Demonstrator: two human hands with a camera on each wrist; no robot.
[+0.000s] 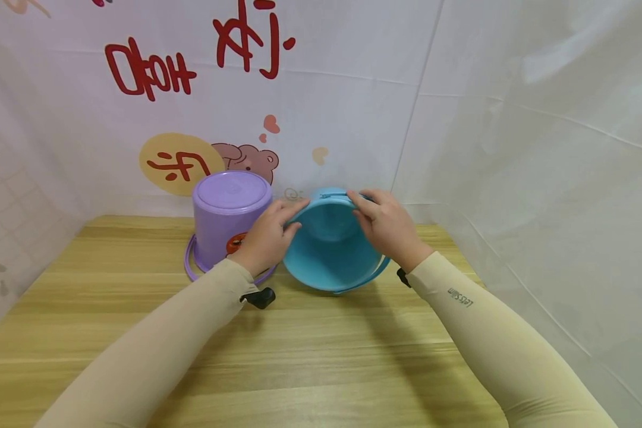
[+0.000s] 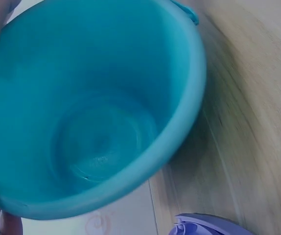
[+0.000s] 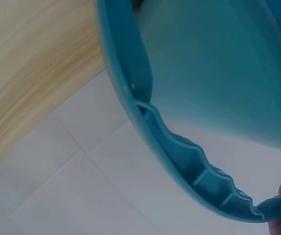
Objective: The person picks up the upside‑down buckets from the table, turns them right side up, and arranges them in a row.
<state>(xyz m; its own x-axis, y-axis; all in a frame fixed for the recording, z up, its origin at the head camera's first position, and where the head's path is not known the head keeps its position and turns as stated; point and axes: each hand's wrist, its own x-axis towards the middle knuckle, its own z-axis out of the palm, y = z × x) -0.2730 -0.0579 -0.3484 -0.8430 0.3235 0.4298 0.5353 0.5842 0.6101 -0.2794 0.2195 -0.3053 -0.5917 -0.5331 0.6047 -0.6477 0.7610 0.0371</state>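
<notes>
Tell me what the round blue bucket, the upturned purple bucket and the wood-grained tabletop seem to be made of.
Round blue bucket: probably plastic, smooth and satiny, with moulded ribs inside its curved blue handle.
Upturned purple bucket: likely plastic; soft sheen on its smooth base.
Yellow-brown wood-grained tabletop: fairly matte; wood or printed laminate, the grain fits either.

1. Table (image 1: 299, 368): yellowish wood-look top, grain running from side to side; its far edge lies along the back sheet.
2. Back sheet (image 1: 353, 137): white, creased, printed with red characters (image 1: 150, 70), a yellow disc (image 1: 155, 173) bearing a further red character, a pinkish bear (image 1: 258, 159) adjoining the disc, and small hearts (image 1: 271, 124) in salmon and cream.
3. Right sheet (image 1: 556, 190): plain greyish white, crossed by long creases.
4. Left sheet (image 1: 5, 178): pale, faintly gridded.
5. Light: soft, with a diffuse shadow (image 1: 401, 351) on the table.
</notes>
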